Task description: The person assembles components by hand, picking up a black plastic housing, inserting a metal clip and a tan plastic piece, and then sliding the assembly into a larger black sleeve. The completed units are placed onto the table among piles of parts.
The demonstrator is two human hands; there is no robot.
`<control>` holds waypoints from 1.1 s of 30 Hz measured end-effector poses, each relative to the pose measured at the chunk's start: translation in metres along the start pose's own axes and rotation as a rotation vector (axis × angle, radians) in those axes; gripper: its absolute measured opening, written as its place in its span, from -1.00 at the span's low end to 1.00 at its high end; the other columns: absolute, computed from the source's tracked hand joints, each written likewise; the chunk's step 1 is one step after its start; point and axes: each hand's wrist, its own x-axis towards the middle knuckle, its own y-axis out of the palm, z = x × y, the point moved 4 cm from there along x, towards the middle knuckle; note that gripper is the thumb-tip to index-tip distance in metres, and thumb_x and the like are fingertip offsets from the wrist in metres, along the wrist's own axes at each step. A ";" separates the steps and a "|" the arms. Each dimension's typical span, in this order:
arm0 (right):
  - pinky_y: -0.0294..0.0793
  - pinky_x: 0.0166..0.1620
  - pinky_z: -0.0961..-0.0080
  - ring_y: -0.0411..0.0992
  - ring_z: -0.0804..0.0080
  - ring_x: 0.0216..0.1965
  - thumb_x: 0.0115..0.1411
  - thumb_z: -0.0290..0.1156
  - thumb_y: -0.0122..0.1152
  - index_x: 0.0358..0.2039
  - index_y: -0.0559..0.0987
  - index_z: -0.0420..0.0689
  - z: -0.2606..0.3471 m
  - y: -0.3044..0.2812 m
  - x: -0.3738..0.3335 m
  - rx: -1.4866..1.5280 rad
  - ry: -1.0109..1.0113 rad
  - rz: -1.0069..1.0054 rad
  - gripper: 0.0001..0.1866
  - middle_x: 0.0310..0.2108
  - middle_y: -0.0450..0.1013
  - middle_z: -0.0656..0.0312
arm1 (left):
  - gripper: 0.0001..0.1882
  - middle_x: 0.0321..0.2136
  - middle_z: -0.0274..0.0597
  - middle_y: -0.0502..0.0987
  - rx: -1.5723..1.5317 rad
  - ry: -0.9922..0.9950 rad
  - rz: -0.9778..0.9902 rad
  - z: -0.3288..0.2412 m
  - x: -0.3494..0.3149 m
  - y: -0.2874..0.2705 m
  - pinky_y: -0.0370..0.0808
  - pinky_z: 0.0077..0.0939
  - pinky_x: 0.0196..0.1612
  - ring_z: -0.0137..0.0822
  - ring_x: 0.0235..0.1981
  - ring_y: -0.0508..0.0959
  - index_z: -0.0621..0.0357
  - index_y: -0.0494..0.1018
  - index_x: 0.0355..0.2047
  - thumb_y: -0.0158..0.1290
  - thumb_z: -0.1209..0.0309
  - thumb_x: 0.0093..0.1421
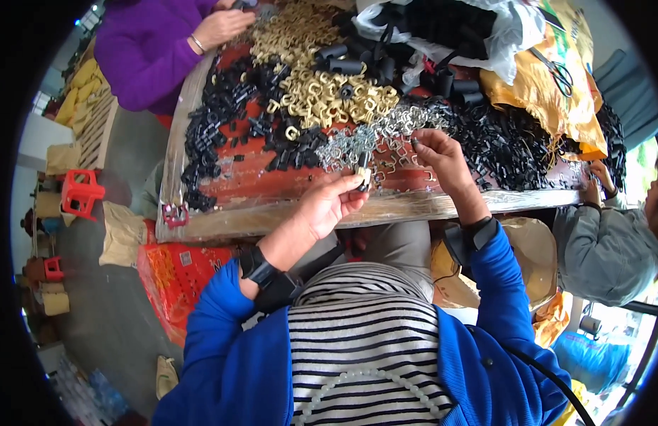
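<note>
My left hand (322, 207) is closed in a pinch at the table's near edge. Between its thumb and fingers stands a small black and cream part (364, 172). To the right, my right hand (444, 157) hovers at the near side of a pile of silvery metal clips (396, 135). Its thumb and forefinger pinch something small and dark, too small to name. Just beyond my hands lies a heap of cream-coloured curved plastic pieces (329, 99). Small black plastic parts (233, 96) cover the table's left side, and more black pieces (492, 142) spread to the right.
The red table (265, 183) has a plastic-wrapped edge. At the back stand a white bag (517, 32) of black parts and a yellow sack (521, 85) with scissors (554, 71). A person in purple (148, 53) works at far left, another in grey (606, 248) at right. Red stools (80, 193) stand left.
</note>
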 end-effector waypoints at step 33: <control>0.30 -0.56 0.64 0.31 0.49 -0.66 -0.13 -0.45 0.20 -0.36 0.40 -0.22 0.050 0.067 -0.071 -0.555 -0.606 0.011 -0.71 -0.66 0.33 0.22 | -0.80 -0.44 -0.28 0.44 0.129 -0.056 0.108 0.015 -0.003 0.027 0.42 -0.68 -0.40 -0.51 -0.44 0.44 0.19 0.37 -0.37 -0.07 0.33 0.06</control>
